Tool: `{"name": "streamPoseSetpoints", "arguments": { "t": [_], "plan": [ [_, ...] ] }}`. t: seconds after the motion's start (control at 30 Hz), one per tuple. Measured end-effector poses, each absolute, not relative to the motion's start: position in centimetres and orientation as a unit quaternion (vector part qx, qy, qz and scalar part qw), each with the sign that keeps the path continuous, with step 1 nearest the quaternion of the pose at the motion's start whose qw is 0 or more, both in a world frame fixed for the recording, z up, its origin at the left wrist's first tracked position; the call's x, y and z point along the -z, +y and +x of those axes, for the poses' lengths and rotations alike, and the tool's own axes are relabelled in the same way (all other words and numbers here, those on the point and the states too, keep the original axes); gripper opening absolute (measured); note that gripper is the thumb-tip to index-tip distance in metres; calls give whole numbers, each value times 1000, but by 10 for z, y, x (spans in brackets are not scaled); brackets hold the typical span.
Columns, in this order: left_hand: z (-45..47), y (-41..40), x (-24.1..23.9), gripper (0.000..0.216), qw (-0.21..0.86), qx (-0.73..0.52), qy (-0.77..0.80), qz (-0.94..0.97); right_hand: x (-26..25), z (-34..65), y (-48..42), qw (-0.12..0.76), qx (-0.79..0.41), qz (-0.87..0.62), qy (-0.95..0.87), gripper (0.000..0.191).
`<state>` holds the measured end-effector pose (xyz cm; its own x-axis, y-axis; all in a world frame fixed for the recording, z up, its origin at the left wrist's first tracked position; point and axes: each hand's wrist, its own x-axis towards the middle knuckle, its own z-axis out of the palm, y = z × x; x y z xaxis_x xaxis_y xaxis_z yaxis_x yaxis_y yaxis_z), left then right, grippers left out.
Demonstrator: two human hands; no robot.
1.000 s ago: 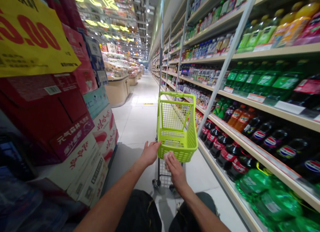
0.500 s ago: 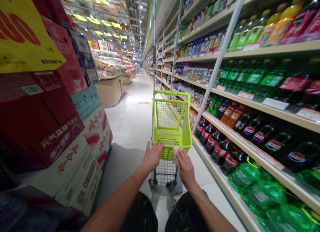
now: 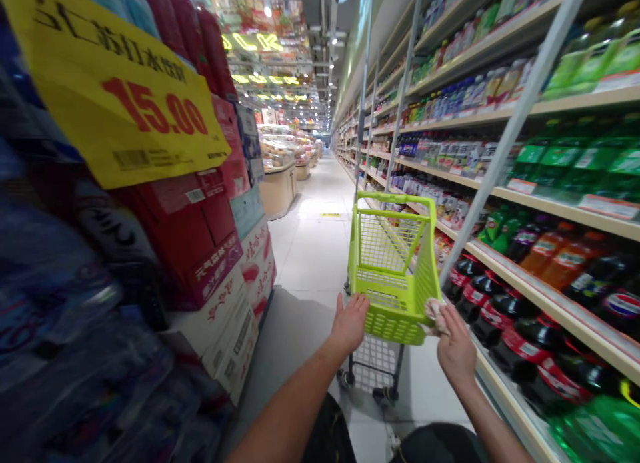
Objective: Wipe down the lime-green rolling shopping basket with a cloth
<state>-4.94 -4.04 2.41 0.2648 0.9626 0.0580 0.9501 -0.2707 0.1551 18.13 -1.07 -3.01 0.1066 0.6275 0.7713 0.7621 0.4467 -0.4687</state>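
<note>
The right hand [image 3: 457, 348] pinches a crumpled cloth [image 3: 436, 318] at the green basket [image 3: 393, 326] just left of this grip, the left hand [image 3: 352, 324] touches it with extended fingers, and bottles [image 3: 530, 346] containing dark liquid stand rightward.

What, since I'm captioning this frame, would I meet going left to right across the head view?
Yellow price sign, beige counter, left grip, green cart basket, pale cloth, right grip, Pepsi bottle.

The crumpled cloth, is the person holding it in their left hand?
No, the right hand holds the crumpled cloth at the green basket, while the left hand is at the basket's left near corner.
</note>
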Motion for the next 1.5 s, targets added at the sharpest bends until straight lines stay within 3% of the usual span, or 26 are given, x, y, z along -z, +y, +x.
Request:
{"name": "streamPoseSetpoints", "arguments": {
  "t": [0.27,0.37,0.47,0.53,0.7,0.83,0.97,1.2,1.4,1.5],
  "plan": [
    [-51,-44,-19,51,53,-119,590,797,31,102,-6,466,-77,-418,-776,52],
    [-53,-45,-20,51,58,-111,590,798,16,129,3,524,-105,-508,-676,43],
    [-52,-45,-22,54,70,-108,598,791,3,161,13,580,-142,-588,-546,46],
    [-51,-46,-24,55,77,-110,601,788,2,173,15,545,-118,-586,-588,43],
    [-47,-49,-25,54,76,-105,598,791,18,182,7,327,114,-522,-780,40],
    [-44,-51,-23,55,66,-100,594,796,29,187,0,274,229,-495,-792,40],
    [-40,-53,-23,55,63,-105,589,799,37,200,6,260,264,-460,-807,44],
    [-38,-55,-27,52,63,-101,591,798,40,238,37,297,208,-384,-850,39],
    [-35,-53,-24,55,63,-95,597,794,43,179,8,405,199,-441,-776,43],
    [-39,-49,-17,59,44,-83,602,793,39,157,0,371,182,-433,-802,43]
  ]
}}
